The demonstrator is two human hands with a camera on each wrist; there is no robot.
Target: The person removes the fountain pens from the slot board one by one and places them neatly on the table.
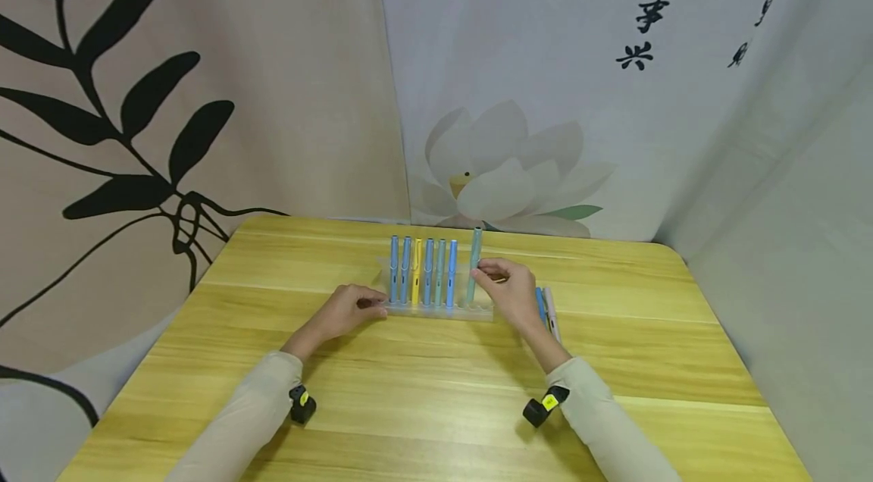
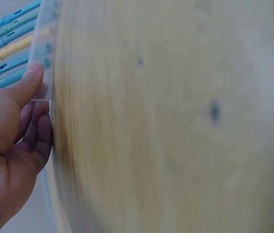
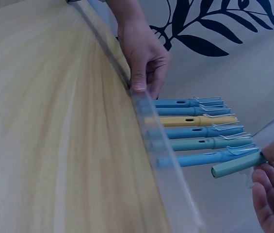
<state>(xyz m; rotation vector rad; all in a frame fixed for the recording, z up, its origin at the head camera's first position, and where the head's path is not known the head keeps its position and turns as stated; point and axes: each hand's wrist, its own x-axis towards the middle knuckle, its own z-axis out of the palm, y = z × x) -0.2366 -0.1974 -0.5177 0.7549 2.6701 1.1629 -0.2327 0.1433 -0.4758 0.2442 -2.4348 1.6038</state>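
A clear plastic pen stand (image 1: 436, 313) holds a row of several upright pens, mostly blue, with one yellow pen (image 1: 417, 270) and one green. Its left end is pinched by my left hand (image 1: 346, 313), thumb on the near face in the left wrist view. My right hand (image 1: 510, 289) grips a loose green pen (image 1: 475, 247) over the right part of the stand. In the right wrist view this green pen (image 3: 236, 165) is slightly tilted, its lower end apart from the stand's base, beside the light blue pen (image 3: 204, 158).
A blue pen (image 1: 541, 305) and a pale pen (image 1: 551, 311) lie on the wooden table (image 1: 614, 391), partly behind my right wrist. A printed curtain (image 1: 320, 88) hangs along the table's far edge.
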